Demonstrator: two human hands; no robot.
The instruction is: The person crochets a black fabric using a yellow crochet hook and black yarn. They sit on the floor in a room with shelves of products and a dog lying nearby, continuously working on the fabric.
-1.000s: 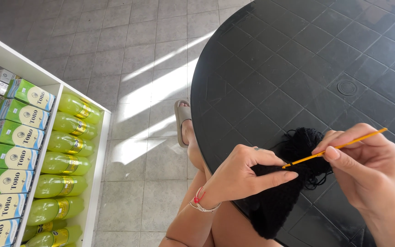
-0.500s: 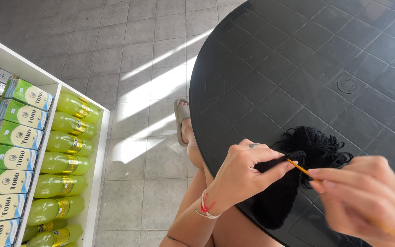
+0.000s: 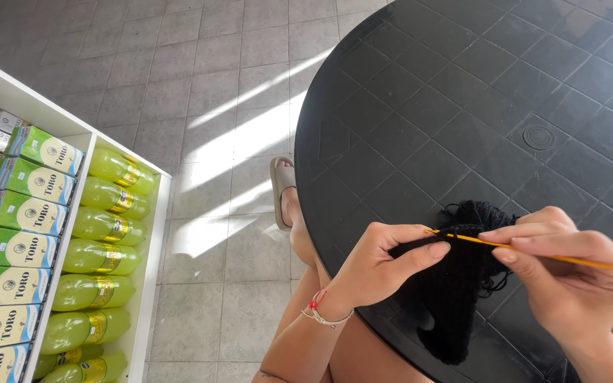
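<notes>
Black crochet work (image 3: 455,298) is pinched by the left hand (image 3: 381,266) and a yellow hook (image 3: 526,250) gripped by the right hand (image 3: 569,276) over a round black bench (image 3: 462,92); grey floor tiles (image 3: 200,85) are sunlit beside a white shelf (image 3: 152,284).

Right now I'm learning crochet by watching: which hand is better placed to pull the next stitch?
Probably the right hand: it grips the orange crochet hook, whose tip meets the black crocheted piece pinched by the left hand.

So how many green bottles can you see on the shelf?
7 green bottles at least, lying in one column on the white shelf at left, beside green cartons; the lowest is cut off, more may be hidden.
</notes>
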